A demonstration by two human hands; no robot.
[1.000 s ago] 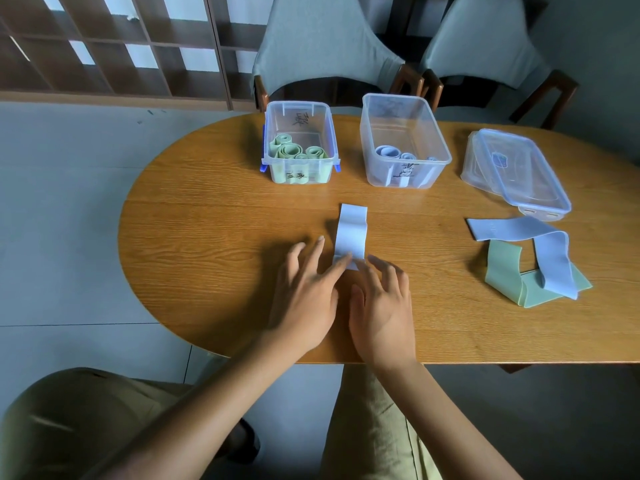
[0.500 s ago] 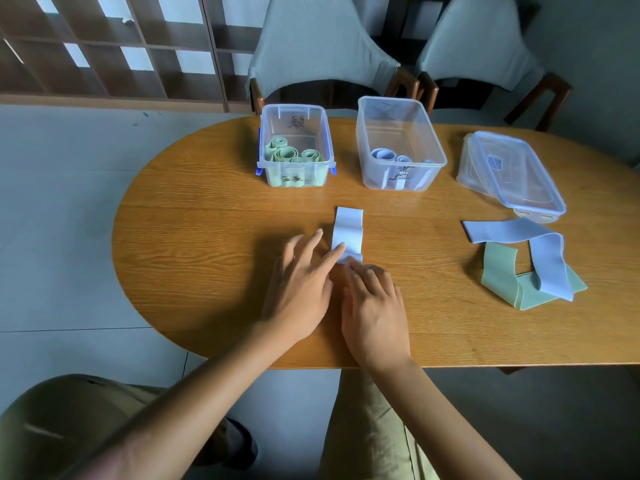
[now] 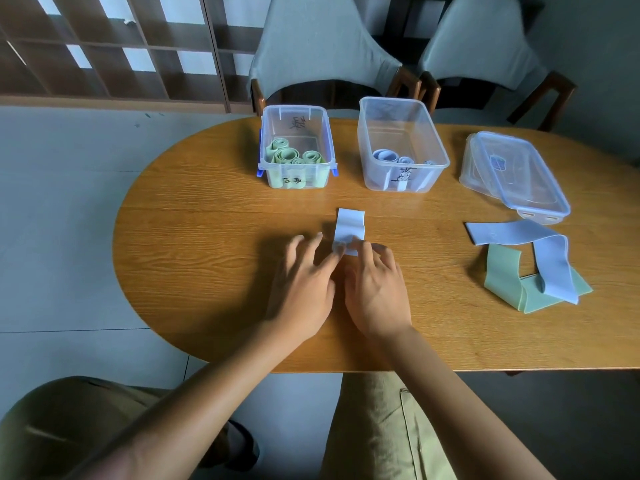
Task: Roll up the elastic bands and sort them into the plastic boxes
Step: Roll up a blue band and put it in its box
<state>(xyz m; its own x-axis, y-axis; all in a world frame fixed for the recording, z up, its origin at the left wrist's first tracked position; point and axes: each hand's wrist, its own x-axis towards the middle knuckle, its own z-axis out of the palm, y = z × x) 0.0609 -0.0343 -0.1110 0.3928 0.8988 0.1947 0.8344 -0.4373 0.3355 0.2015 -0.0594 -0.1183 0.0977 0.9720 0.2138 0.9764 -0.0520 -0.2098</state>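
A pale blue elastic band [image 3: 350, 225] lies flat on the wooden table [image 3: 214, 244], its near end curled into a roll under my fingertips. My left hand [image 3: 302, 284] and my right hand [image 3: 377, 289] sit side by side, both pinching that rolled end. Behind it stand two clear plastic boxes: the left box [image 3: 295, 114] holds several green rolls, the right box [image 3: 403, 109] holds a few blue rolls. At the right lie a loose blue band [image 3: 540, 244] draped over a green band [image 3: 502, 275].
A clear lid [image 3: 516, 168] rests upside down at the back right. Two grey-covered chairs [image 3: 322, 43] stand behind the table. The table's near edge runs just under my wrists; my knees in khaki trousers show below.
The flat part of the blue band has grown shorter as both hands rolled its near end away from me. The view shifted slightly.
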